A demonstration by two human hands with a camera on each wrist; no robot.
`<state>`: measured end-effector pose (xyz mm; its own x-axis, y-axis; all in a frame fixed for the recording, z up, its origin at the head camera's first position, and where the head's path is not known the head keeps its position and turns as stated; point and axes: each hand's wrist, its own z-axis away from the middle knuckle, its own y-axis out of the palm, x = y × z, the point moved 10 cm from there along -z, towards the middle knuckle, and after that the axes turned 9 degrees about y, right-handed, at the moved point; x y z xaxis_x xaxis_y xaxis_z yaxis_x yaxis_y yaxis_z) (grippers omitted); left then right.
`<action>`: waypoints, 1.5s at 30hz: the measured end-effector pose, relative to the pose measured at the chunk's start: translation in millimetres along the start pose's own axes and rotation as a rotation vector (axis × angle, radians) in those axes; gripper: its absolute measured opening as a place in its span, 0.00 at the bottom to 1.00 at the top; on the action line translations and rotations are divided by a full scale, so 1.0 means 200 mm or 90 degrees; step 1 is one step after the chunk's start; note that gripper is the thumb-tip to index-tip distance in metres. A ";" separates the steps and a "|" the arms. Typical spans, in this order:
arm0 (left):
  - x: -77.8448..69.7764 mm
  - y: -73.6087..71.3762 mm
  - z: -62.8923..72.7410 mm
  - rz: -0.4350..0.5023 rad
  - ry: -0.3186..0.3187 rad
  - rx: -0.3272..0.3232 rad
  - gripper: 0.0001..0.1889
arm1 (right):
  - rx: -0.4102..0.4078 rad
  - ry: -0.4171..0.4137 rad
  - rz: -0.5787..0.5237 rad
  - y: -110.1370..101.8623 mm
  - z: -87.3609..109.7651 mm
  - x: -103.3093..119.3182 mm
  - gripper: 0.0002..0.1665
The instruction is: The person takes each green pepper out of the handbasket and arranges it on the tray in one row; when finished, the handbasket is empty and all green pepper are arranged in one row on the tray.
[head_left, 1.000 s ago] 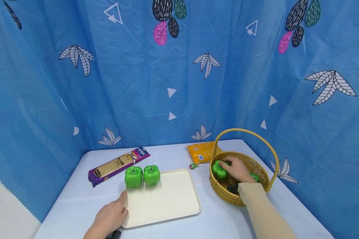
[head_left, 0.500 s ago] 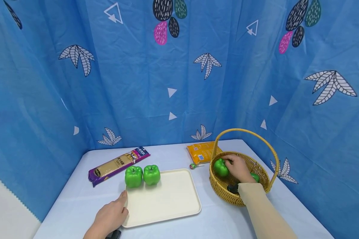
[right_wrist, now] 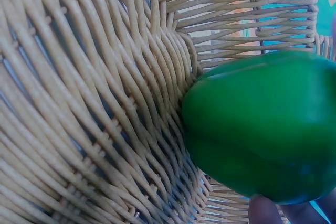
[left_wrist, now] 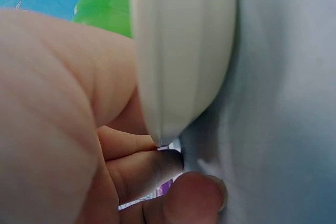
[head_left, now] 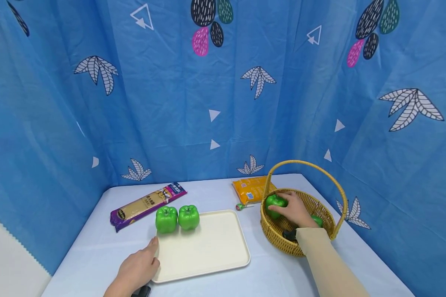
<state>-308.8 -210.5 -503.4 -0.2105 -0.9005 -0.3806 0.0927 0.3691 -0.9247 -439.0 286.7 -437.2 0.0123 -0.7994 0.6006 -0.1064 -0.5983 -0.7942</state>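
Observation:
At the tray's left edge, my left hand (head_left: 139,266) grips the rim of the cream tray (head_left: 204,260), thumb over the edge. The left wrist view shows the tray's outer wall (left_wrist: 184,51) close up, with curled fingers (left_wrist: 139,174) by it. Two green bell peppers (head_left: 166,220) (head_left: 188,218) stand side by side at the tray's back left corner. Inside the wicker basket (head_left: 282,243), my right hand (head_left: 295,210) holds another green bell pepper (head_left: 274,206) between thumb and fingers. That pepper (right_wrist: 262,124) lies against the woven wall in the right wrist view.
One more green pepper (head_left: 317,220) sits in the basket, partly behind the right wrist. The basket's tall handle (head_left: 312,164) arches above the arm. An orange packet (head_left: 250,189), a lollipop (head_left: 239,206) and a purple noodle packet (head_left: 148,206) lie toward the back.
My right hand has shifted its fingers on the pepper in the basket, its thumb now on the near side. The pepper has turned slightly. The left hand and the tray stay put.

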 end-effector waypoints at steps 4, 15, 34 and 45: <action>0.00 0.00 0.00 -0.001 0.002 -0.005 0.35 | -0.003 -0.008 0.006 0.01 -0.01 -0.01 0.47; -0.01 -0.01 0.01 -0.012 0.006 -0.012 0.35 | -0.009 -0.036 0.003 0.02 -0.02 0.00 0.36; 0.00 -0.01 0.00 -0.009 -0.001 -0.004 0.36 | -0.003 -0.019 -0.051 0.02 -0.03 -0.01 0.30; -0.01 -0.01 0.01 -0.014 0.004 -0.021 0.35 | 0.004 -0.007 -0.062 0.01 -0.02 -0.03 0.31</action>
<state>-307.4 -209.6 -500.7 -0.2189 -0.9067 -0.3606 0.0562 0.3572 -0.9323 -443.8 289.4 -442.1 0.0334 -0.7375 0.6745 -0.0985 -0.6740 -0.7321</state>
